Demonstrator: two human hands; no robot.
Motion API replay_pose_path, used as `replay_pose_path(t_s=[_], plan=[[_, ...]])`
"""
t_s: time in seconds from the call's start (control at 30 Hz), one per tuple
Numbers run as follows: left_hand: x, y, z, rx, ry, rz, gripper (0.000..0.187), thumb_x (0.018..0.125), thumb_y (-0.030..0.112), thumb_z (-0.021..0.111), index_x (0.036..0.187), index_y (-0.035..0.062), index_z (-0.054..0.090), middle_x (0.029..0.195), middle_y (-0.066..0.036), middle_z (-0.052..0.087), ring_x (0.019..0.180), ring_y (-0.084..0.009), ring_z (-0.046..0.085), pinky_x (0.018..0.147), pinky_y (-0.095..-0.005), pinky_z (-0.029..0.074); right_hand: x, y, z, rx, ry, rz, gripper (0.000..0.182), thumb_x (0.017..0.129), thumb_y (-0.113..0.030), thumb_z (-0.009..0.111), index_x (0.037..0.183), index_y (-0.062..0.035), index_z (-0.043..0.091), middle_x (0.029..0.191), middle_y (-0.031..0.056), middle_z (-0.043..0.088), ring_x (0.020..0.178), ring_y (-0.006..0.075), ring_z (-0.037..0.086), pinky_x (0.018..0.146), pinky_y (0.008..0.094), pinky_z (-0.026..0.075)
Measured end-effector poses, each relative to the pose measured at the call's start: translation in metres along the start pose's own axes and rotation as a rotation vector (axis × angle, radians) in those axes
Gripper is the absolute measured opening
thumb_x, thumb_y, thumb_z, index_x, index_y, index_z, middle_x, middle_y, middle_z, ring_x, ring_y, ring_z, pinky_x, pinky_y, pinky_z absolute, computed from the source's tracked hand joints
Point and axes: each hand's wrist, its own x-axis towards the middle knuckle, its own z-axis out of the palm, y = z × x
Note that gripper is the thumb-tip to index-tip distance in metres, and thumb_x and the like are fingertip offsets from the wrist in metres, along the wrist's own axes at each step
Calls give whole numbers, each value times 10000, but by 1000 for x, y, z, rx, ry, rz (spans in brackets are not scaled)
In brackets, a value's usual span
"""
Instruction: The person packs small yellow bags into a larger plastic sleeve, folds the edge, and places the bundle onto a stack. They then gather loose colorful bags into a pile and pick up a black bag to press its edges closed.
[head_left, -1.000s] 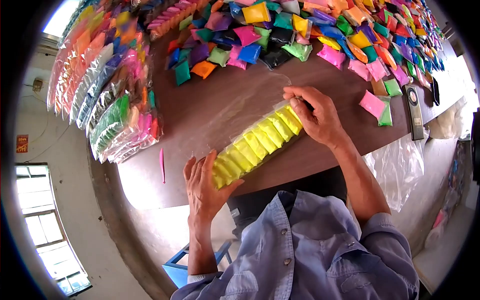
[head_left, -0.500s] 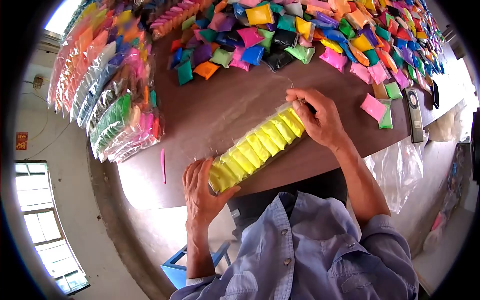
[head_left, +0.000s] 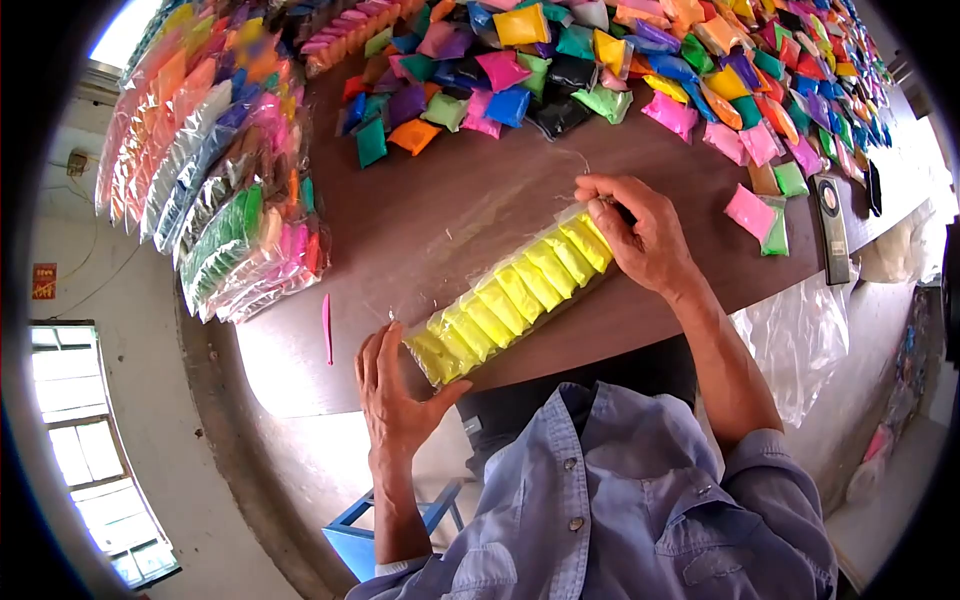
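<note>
A long clear plastic bag holding a row of several bright yellow packets lies slantwise on the brown table in front of me. My right hand is closed on its upper right end, the thumb and fingers pinching the plastic. At the lower left end, my left hand is open, with thumb and fingers spread around the corner. Its thumb tip is at the bag's lower edge, and whether it touches is hard to tell. A thin pink stick lies on the table left of that hand.
Filled clear bags of coloured packets are stacked at the left. Loose packets in many colours cover the far side. A slim dark phone-like object lies at the right edge, near an empty plastic bag. A blue stool stands below.
My left hand has loosened from the bag's lower left end and shifted slightly left, its fingers spreading and uncovering that end. The right hand keeps its grip nearly in place.
</note>
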Motion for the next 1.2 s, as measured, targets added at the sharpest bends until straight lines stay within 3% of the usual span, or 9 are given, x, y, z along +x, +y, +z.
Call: replay_pose_path(t_s=[0.2, 0.33, 0.43, 0.5, 0.73, 0.97, 1.2], plan=[[-13, -23, 17, -93, -49, -8, 1004, 645, 237, 1062, 1502, 50, 572, 1420, -200, 635, 1236, -343, 669, 988, -450, 626, 0, -1, 0, 23, 5, 7, 276, 999, -35, 681, 1271, -26, 725, 1099, 142, 783, 999, 289, 755, 855, 388, 602], [-10, -17, 13, -115, -72, -32, 1006, 641, 204, 1059, 1508, 50, 572, 1412, -199, 642, 1233, -320, 676, 966, -430, 639, 0, -3, -1, 28, -4, 21, 278, 1000, -34, 680, 1274, -26, 724, 1099, 137, 780, 991, 288, 752, 843, 380, 603], [-2, 3, 0, -151, -60, -113, 988, 659, 211, 1050, 1510, 51, 576, 1411, -199, 652, 1255, -352, 665, 1035, -469, 608, 0, -1, -1, 21, 3, 8, 277, 1000, -33, 683, 1274, -26, 724, 1102, 133, 779, 994, 289, 749, 838, 377, 603], [5, 14, -8, -45, 6, 28, 940, 682, 279, 1034, 1471, 25, 591, 1381, -214, 674, 1312, -413, 623, 1141, -526, 506, 0, -1, 0, 14, 8, -13, 277, 996, -31, 687, 1270, -25, 724, 1095, 128, 779, 996, 290, 747, 836, 380, 603], [10, 7, 10, -89, -47, 52, 776, 734, 296, 1007, 1364, 10, 656, 1292, -183, 725, 1279, -396, 634, 1106, -526, 512, 0, -1, -1, 3, 1, 2, 288, 985, -20, 693, 1272, -23, 718, 1091, 128, 779, 987, 298, 739, 847, 389, 598], [19, 29, 2, -74, -42, -36, 856, 700, 249, 1025, 1436, 48, 636, 1401, -215, 675, 1334, -414, 615, 1138, -535, 510, 0, -4, -1, 9, 2, -6, 290, 976, -8, 696, 1266, -19, 715, 1076, 128, 777, 985, 301, 735, 860, 395, 594], [25, 18, 18, -127, -81, 121, 884, 679, 295, 1024, 1426, 34, 630, 1401, -180, 686, 1358, -401, 596, 1153, -535, 440, 1, -2, -1, 17, 8, -30, 288, 976, -16, 710, 1264, -20, 716, 1076, 123, 781, 995, 302, 739, 862, 394, 597]])
